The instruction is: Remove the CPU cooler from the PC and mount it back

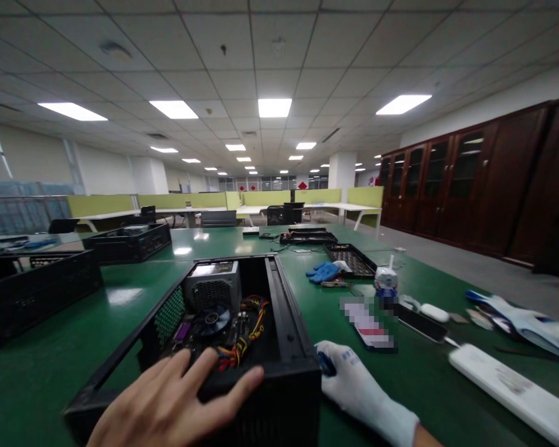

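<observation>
An open black computer case (pixel 286 338) lies in front of me on the green table. Inside it are a grey power supply (pixel 214 285), a round cooling fan (pixel 211 320) and a bundle of coloured cables (pixel 249 338). My left hand (pixel 177 397), bare, rests over the near edge of the case with its fingers spread. My right hand (pixel 354 385) wears a white glove with a blue palm side. Its fingers curl in against the right side of the case, and whatever they grip is hidden.
Other black cases (pixel 130 241) stand to the left. On the right are a phone (pixel 368 324), a blue glove (pixel 325 272), a black perforated panel (pixel 351 259), a small bottle (pixel 386 282), a dark phone (pixel 422 323) and a white power strip (pixel 512 391).
</observation>
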The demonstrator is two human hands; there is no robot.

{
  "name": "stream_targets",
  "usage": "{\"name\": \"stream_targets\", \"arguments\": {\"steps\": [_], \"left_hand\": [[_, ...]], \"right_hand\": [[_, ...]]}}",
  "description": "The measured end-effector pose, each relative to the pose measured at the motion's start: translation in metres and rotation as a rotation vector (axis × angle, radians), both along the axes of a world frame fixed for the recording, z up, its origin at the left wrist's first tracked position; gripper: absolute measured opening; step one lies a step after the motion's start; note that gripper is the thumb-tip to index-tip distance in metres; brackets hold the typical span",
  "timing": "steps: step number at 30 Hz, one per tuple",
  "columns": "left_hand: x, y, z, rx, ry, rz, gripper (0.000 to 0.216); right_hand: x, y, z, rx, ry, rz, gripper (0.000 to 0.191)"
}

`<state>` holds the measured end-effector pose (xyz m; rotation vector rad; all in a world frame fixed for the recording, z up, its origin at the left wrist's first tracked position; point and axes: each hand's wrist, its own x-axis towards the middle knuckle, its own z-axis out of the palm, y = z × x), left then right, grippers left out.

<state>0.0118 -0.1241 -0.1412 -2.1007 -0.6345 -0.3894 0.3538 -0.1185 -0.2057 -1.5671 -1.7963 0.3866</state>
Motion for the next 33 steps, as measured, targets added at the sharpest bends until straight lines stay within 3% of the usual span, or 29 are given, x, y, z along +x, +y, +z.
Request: {"name": "stream_targets", "arguments": {"steps": [3,7,10,15,19,23,27,30,33], "left_hand": [[0.027,0.056,0.014,0.064,0.078,0.038,0.091],[0.044,0.132,0.017,-0.058,0.006,0.088,0.087],[0.054,0.179,0.019,-0.121,-0.035,0.102,0.083],[0.076,0.237,0.027,-0.177,-0.126,0.134,0.052],[0.093,0.261,0.038,-0.221,-0.178,0.101,0.039],[0.097,0.24,0.03,-0.235,-0.267,0.082,0.046],[0.072,0.166,-0.022,-0.241,-0.261,0.042,0.065],[0.044,0.106,-0.066,-0.25,-0.19,-0.08,0.083],[0.029,0.07,-0.083,-0.306,-0.303,-0.13,0.073]], "right_hand": [[0.003,0.001,0.003,-0.011,-0.057,-0.038,0.023],[0.002,-0.002,0.008,0.007,-0.157,-0.123,0.033],[0.0,-0.005,0.01,0.021,-0.141,-0.095,0.031],[0.002,-0.005,-0.001,0.064,-0.158,0.013,0.034],[0.009,0.002,-0.016,0.074,-0.168,0.054,0.038],[0.013,0.006,-0.029,0.068,-0.146,0.053,0.038],[0.01,0.013,-0.047,0.084,-0.118,-0.111,0.052],[0.001,0.022,-0.051,0.068,-0.134,-0.156,0.049],[-0.011,0.028,-0.04,0.017,-0.101,-0.113,0.051]]}}
